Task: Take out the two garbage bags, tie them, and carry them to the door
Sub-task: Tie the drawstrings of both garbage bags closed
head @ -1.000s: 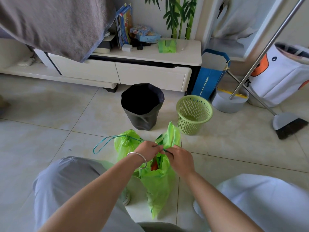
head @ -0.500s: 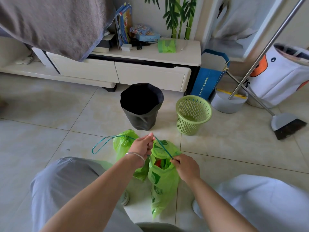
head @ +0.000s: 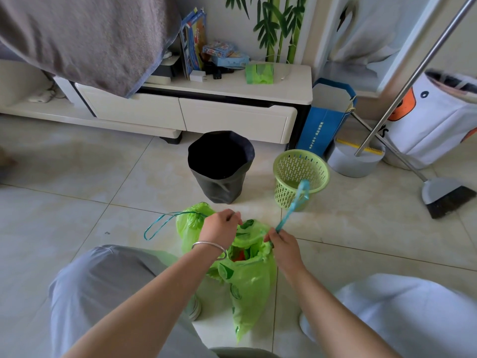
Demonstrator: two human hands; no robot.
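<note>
Pinching the near green bag's (head: 247, 280) rim, the left hand (head: 219, 229) sits apart from the right hand (head: 282, 244), which grips its teal drawstring (head: 294, 205) pulled taut.

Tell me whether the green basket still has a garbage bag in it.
No, the green basket stands bare inside, and both green garbage bags lie on the floor by the hands.

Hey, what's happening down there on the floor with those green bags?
A person crouched on the tiled floor is closing up rubbish. The right hand pulls a blue drawstring out from the mouth of the open green bag, while the left hand grips the bag's rim. A second green bag beside it is already cinched shut. The black bin and the green basket stand just behind.
</note>
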